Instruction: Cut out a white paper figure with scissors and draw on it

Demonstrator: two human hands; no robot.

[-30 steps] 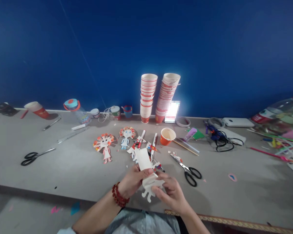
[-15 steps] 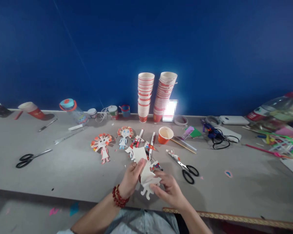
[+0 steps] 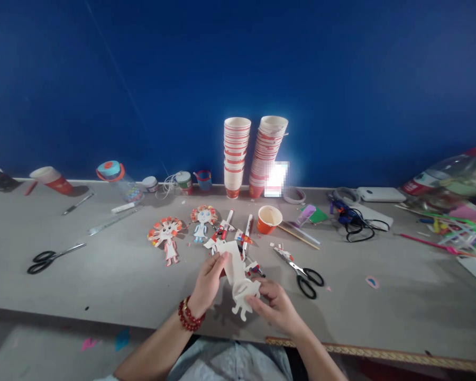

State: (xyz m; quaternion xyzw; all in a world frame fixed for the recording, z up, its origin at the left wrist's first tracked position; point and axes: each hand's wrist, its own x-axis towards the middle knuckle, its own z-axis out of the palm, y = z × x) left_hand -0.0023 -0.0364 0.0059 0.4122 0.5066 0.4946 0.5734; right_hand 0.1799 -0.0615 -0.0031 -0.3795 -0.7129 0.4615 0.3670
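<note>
My left hand point(image 3: 206, 280), with beaded bracelets at its wrist, grips the upper part of a white paper cutout point(image 3: 235, 269) between thumb and fingers. Small legs show at the cutout's lower end. My right hand point(image 3: 278, 307) pinches its lower right edge. The cutout is held above the table, and its far side is hidden from me. Beyond it lie two paper dolls, one with red outlines point(image 3: 170, 243) and one with blue point(image 3: 200, 226), both with fringed orange-and-white hair. Markers point(image 3: 247, 228) and paper scraps point(image 3: 256, 269) lie just behind my hands.
Black-handled scissors point(image 3: 301, 275) lie to the right, another pair point(image 3: 51, 258) at the left. An orange paper cup point(image 3: 268, 220) stands ahead, before two tall cup stacks point(image 3: 237, 153). A clear bottle point(image 3: 121, 182), tape roll point(image 3: 294, 196), cables point(image 3: 355, 225) and coloured straws point(image 3: 466, 230) line the back and right.
My left hand has shifted slightly left on the cutout, uncovering more of its middle. The cutout's lower end has moved a little right, with my right hand still at its edge.
</note>
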